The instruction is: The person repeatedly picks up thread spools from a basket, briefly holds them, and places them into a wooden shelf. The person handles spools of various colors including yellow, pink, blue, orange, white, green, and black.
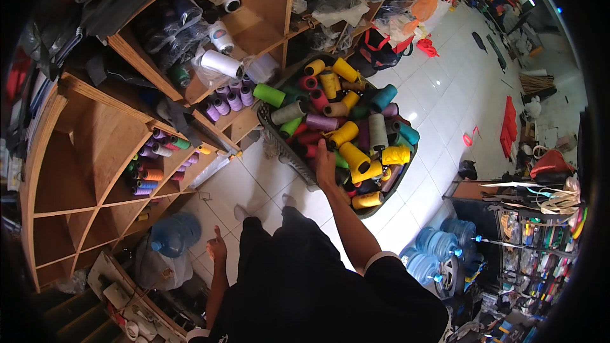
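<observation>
Over the basket (274,128) w/ thread cones, right hand (325,164) grip open, touching cones; left hand (216,248) loosely curled, empty.

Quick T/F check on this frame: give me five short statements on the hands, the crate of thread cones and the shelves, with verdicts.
1. The right hand reaches into the dark plastic crate of coloured thread cones. True.
2. The left hand grips a yellow thread cone. False: it hangs empty by the person's side, near the blue water jug.
3. The crate holds only white cones. False: yellow, purple, teal, red and green cones fill it.
4. Small thread spools sit in the wooden shelf unit. True.
5. The crate stands on a table. False: it rests on the white tiled floor.
</observation>
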Demonstrator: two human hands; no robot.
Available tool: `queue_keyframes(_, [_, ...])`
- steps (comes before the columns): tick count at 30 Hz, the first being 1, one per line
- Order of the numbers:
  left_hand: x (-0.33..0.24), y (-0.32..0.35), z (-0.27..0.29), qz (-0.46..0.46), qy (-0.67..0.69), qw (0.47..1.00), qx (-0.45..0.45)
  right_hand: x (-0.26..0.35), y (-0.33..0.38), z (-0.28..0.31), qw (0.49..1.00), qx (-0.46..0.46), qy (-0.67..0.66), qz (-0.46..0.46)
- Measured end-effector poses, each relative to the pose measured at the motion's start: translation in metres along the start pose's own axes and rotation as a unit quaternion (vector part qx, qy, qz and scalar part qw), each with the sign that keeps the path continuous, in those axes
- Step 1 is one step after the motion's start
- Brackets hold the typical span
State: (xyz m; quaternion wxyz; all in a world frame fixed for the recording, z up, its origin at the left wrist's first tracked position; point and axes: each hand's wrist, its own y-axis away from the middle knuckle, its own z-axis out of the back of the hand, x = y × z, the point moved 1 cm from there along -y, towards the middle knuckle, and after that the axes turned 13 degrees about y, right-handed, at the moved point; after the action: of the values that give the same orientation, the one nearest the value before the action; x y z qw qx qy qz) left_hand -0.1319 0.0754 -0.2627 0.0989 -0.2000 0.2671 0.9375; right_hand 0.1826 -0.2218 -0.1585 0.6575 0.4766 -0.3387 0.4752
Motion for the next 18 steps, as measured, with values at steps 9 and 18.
queue_keyframes(9, [0.108,0.005,-0.045,0.071,0.158,0.977,0.124,0.006,-0.108,0.034,0.871,-0.155,0.365,0.290])
queue_keyframes(18, [0.149,0.047,-0.041,0.156,0.208,0.952,0.163,0.032,-0.173,0.023,0.870,-0.091,0.370,0.312])
